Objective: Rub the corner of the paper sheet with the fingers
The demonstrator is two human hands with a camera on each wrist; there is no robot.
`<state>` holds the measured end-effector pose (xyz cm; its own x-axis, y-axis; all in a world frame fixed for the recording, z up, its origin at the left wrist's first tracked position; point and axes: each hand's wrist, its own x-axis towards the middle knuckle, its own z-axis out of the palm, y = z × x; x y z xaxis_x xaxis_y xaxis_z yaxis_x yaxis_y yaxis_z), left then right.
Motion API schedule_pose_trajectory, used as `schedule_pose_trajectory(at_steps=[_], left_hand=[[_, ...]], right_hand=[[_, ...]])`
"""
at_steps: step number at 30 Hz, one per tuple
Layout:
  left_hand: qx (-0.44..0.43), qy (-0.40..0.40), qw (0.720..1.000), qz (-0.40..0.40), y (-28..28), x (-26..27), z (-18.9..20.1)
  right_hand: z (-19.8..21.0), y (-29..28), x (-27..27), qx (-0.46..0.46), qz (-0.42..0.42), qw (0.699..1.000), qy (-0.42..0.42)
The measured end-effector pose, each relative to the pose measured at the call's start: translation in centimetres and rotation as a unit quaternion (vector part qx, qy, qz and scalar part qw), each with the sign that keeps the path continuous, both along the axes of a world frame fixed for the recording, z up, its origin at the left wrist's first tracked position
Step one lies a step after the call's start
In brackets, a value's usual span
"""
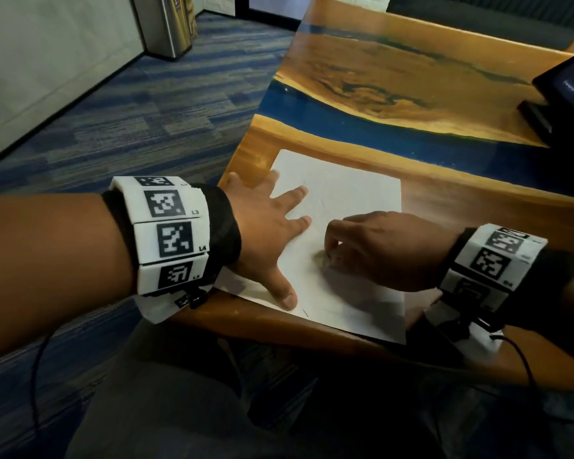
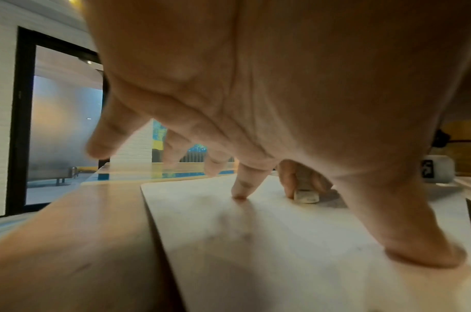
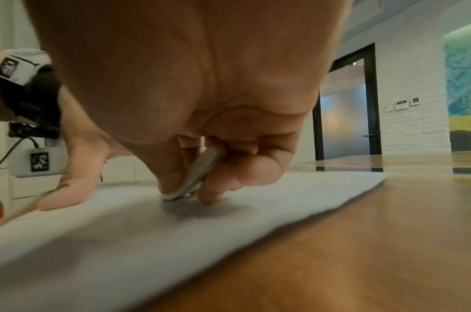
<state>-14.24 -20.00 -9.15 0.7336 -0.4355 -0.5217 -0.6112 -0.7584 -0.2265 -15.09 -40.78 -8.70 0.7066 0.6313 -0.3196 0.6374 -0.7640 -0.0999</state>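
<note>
Blue-patterned carpet (image 1: 120,127) underlies the room. Table (image 1: 395,77): glossy wood with blue resin band, near edge carrying all items. Dark monitor (image 1: 567,91) at far right. Sheet of paper (image 1: 355,193): white, thin, limp, likely to slide or crease; best pinned flat. Left hand (image 1: 265,233): fingers spread, pressing the sheet. Right hand (image 1: 378,250): pinching an eraser (image 2: 306,196), small, pale, firm-looking, its tip touching mid-sheet.

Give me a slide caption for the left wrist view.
Left hand presses paper flat while right hand rubs an eraser on it.
</note>
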Motion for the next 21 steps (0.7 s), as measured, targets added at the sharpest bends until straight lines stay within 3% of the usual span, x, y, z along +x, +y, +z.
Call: schedule_pose_trajectory(at_steps=[4,9,14,18,21], left_hand=[[-0.013,0.029,0.999,-0.043,0.0,0.4,-0.1],[-0.002,0.036,0.998,-0.046,-0.3,0.7,-0.1],[-0.006,0.04,0.998,-0.038,-0.3,0.5,-0.2],[-0.004,0.045,0.998,-0.036,-0.2,0.6,-0.3],[-0.004,0.046,0.998,-0.039,-0.3,0.7,-0.2]], right_hand=[[0.0,0.4,-0.5,0.03,-0.01,0.999,-0.009],[-0.5,1.9,-3.8,0.042,0.106,0.992,0.055],[-0.1,0.4,-0.7,0.042,0.032,0.998,-0.031],[-0.8,2.0,-3.8,0.032,0.134,0.99,0.031],[-0.4,1.0,-1.5,0.042,0.051,0.998,-0.005]])
